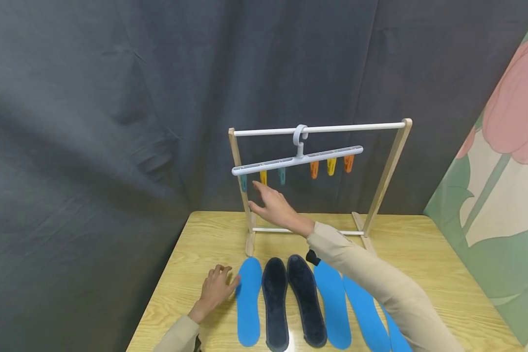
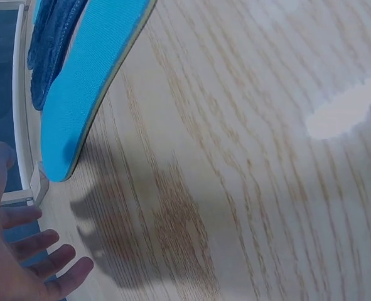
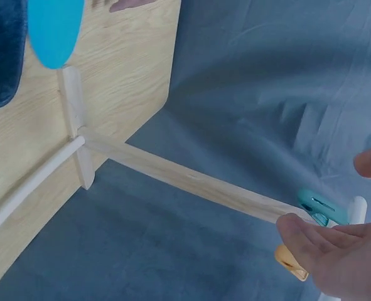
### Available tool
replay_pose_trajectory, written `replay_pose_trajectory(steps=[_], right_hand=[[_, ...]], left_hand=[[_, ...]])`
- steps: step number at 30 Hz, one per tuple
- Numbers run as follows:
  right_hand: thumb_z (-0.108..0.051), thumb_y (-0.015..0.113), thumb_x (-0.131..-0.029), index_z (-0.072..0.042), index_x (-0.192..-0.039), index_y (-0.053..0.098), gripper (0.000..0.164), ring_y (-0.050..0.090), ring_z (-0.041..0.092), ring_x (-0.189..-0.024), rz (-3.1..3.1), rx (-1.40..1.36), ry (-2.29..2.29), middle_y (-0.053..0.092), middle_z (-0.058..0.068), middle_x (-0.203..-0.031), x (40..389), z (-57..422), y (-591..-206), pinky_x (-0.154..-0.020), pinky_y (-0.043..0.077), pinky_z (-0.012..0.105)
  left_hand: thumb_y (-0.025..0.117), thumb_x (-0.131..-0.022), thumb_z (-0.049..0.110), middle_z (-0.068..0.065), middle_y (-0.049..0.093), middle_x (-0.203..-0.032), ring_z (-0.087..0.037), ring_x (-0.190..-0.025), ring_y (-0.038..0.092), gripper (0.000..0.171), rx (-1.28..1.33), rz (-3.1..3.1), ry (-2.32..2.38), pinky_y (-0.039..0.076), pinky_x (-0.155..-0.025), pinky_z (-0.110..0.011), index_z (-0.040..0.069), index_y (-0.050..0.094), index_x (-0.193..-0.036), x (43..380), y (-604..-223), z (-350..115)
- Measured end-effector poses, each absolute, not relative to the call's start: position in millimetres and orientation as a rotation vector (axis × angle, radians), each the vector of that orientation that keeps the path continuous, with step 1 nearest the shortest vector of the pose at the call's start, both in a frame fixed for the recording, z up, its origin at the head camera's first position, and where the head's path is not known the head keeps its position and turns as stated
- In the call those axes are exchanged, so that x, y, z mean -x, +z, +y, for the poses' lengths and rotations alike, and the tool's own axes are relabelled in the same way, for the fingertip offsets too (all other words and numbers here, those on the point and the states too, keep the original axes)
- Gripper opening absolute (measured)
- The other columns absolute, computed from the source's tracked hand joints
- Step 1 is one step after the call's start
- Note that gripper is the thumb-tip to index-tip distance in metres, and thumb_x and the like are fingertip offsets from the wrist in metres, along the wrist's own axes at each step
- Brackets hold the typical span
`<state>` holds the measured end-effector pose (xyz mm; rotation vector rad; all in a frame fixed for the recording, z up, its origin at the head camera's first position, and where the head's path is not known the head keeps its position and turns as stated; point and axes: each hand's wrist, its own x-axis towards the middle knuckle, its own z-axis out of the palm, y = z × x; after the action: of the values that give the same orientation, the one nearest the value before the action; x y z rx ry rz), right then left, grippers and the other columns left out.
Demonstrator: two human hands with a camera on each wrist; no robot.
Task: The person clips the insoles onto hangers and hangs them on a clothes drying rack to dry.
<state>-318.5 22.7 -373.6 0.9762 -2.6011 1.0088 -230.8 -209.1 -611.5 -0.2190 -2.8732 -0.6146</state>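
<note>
A pale hanger (image 1: pixel 268 165) with several coloured clips hangs tilted, its left end lower. My right hand (image 1: pixel 276 206) is raised by that end, thumb apart from the fingers, close to a teal clip (image 3: pixel 320 207) and a yellow clip (image 3: pixel 290 262). Nothing shows in its grasp. Over the table's left part, my left hand (image 1: pixel 215 288) has loosely bent fingers and holds nothing; it is beside the leftmost blue insole (image 1: pixel 248 303). Whether the thumb touches that insole, I cannot tell. Two dark fuzzy insoles (image 1: pixel 275 303) lie to its right.
A wooden rack (image 1: pixel 389 171) with a white top rail (image 1: pixel 356 127) stands at the back of the table (image 1: pixel 422 254). More blue insoles (image 1: pixel 334 308) lie at the right, partly under my right sleeve. Dark cloth (image 1: pixel 92 146) hangs behind; a flowered cloth (image 1: pixel 501 195) is on the right.
</note>
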Motion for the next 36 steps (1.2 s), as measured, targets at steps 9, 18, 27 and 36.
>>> replay_pose_trajectory(steps=[9, 18, 27, 36], right_hand=[[-0.020, 0.062, -0.098, 0.007, -0.150, 0.031, 0.066, 0.057, 0.035, -0.120, -2.648, -0.919, 1.084, 0.048, 0.025, -0.143, 329.7, 14.4, -372.8, -0.091, 0.052, 0.047], [-0.023, 0.062, -0.098, 0.005, -0.150, 0.032, 0.066, 0.062, 0.033, -0.110, -2.631, -0.920, 1.110, 0.050, 0.022, -0.141, 337.2, 10.2, -372.2, -0.087, 0.053, 0.045], [-0.023, 0.061, -0.099, 0.006, -0.152, 0.027, 0.070, 0.059, 0.036, -0.118, -2.636, -0.945, 1.155, 0.044, 0.023, -0.146, 337.1, 8.3, -369.4, -0.093, 0.052, 0.044], [-0.025, 0.061, -0.099, 0.003, -0.153, 0.025, 0.071, 0.062, 0.030, -0.107, -2.639, -0.950, 1.174, 0.047, 0.022, -0.143, 337.1, 6.4, -368.1, -0.087, 0.053, 0.042]], left_hand=[[0.065, -0.094, 0.038, -0.021, 0.060, -0.111, -0.038, -0.097, 0.058, 0.048, 0.213, -2.911, -0.607, 0.052, -0.074, -0.051, -0.005, 0.067, -0.117, 225.3, -614.7, -208.6], [0.066, -0.093, 0.035, -0.021, 0.061, -0.105, -0.037, -0.092, 0.058, 0.045, 0.223, -2.881, -0.537, 0.049, -0.070, -0.051, -0.006, 0.069, -0.110, 226.3, -615.6, -205.6], [0.065, -0.093, 0.033, -0.020, 0.061, -0.093, -0.034, -0.081, 0.059, 0.042, 0.291, -2.891, -0.595, 0.050, -0.065, -0.048, -0.008, 0.069, -0.101, 226.8, -616.9, -201.7], [0.069, -0.090, 0.034, -0.022, 0.060, -0.092, -0.036, -0.081, 0.059, 0.048, 0.258, -2.916, -0.543, 0.050, -0.066, -0.051, -0.012, 0.068, -0.104, 222.2, -613.1, -194.8]])
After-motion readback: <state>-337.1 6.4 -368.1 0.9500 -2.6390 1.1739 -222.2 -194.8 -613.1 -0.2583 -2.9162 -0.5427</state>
